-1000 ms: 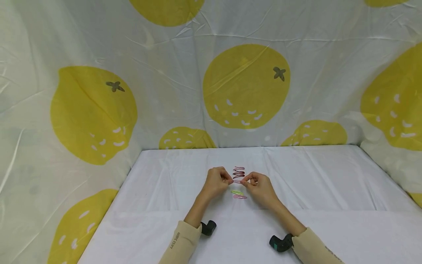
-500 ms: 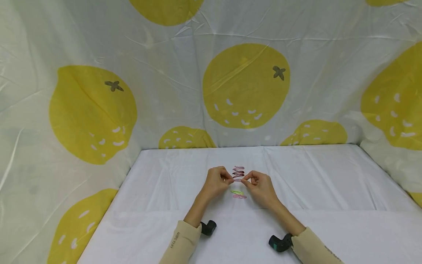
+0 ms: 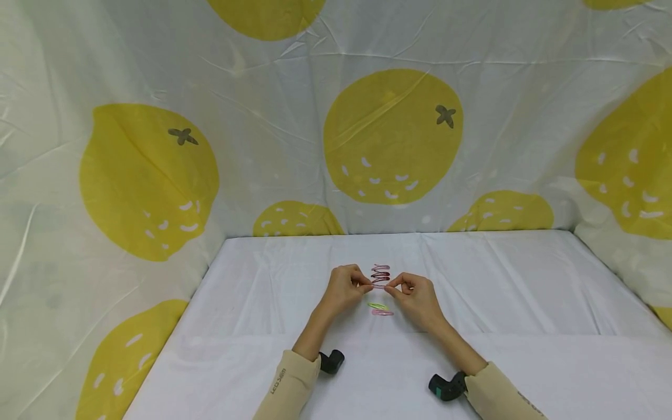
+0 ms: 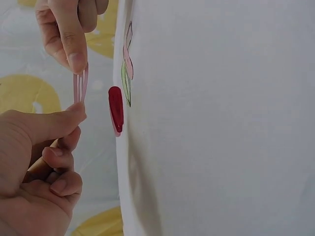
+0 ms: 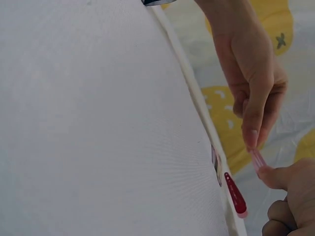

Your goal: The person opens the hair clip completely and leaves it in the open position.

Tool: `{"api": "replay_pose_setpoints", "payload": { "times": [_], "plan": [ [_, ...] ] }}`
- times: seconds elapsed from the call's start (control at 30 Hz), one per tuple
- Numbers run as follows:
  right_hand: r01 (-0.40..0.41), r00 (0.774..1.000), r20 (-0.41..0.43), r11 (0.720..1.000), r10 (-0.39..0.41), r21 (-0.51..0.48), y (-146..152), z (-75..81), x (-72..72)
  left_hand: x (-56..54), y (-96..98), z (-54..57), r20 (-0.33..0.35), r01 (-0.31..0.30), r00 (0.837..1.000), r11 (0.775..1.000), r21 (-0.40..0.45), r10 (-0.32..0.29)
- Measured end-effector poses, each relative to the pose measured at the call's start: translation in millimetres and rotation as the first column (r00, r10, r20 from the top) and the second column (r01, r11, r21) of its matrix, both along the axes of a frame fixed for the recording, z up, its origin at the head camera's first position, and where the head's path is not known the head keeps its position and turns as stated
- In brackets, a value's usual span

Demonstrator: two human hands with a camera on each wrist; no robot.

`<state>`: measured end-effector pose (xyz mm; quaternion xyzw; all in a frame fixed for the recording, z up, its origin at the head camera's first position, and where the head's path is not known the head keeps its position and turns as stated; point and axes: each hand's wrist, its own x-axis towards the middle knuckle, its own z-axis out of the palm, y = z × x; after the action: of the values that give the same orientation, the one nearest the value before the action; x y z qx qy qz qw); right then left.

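A pale pink snap hair clip (image 3: 378,286) is stretched between both hands above the white table. My left hand (image 3: 343,290) pinches one end with thumb and fingertip, while my right hand (image 3: 416,298) pinches the other end. Seen in the left wrist view, the middle of the held hair clip (image 4: 80,87) shows between the fingertips. Just beyond the hands lies a column of pink and dark red hair clips (image 3: 380,276). Nearer to me are a green hair clip (image 3: 377,306) and a pink hair clip (image 3: 382,313), close together.
A white cloth covers the table (image 3: 262,303), which meets a curtain (image 3: 294,128) printed with yellow fruit at its back edge. Black wrist devices (image 3: 447,387) sit by the beige sleeves (image 3: 291,379).
The held hair clip has become slightly more level than one second ago. Both hands keep their pinch and stay almost in place; the clips on the table lie as before.
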<state>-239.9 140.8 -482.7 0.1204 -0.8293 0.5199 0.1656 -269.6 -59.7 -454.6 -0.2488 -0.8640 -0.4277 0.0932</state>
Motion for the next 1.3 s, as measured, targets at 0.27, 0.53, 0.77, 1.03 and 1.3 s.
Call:
{"api": "replay_pose_setpoints", "payload": {
  "times": [0.27,0.53,0.77,1.03,1.3],
  "plan": [
    [-0.007,1.000,-0.004,1.000,0.007,0.001,0,2.6,2.1,-0.4,-0.9,0.4,0.006,0.003,1.000,1.000,-0.023,-0.003],
    [0.019,1.000,0.024,1.000,-0.019,0.014,3,2.3,1.4,-0.5,-5.0,1.2,0.047,0.074,0.996,0.996,-0.045,-0.072],
    [-0.039,0.979,0.201,0.998,0.028,0.053,10,4.1,1.0,-0.9,-9.7,1.5,0.148,0.194,0.973,0.976,-0.104,-0.177],
    [-0.017,0.976,0.217,0.998,0.004,0.057,11,2.7,-5.2,-4.5,-6.4,3.4,0.136,0.131,0.984,0.985,-0.109,-0.116],
    [0.077,0.963,0.257,0.996,-0.086,0.044,5,-0.7,-19.0,-20.1,1.6,-0.7,0.174,0.043,0.985,0.984,-0.171,-0.013]
  ]
}}
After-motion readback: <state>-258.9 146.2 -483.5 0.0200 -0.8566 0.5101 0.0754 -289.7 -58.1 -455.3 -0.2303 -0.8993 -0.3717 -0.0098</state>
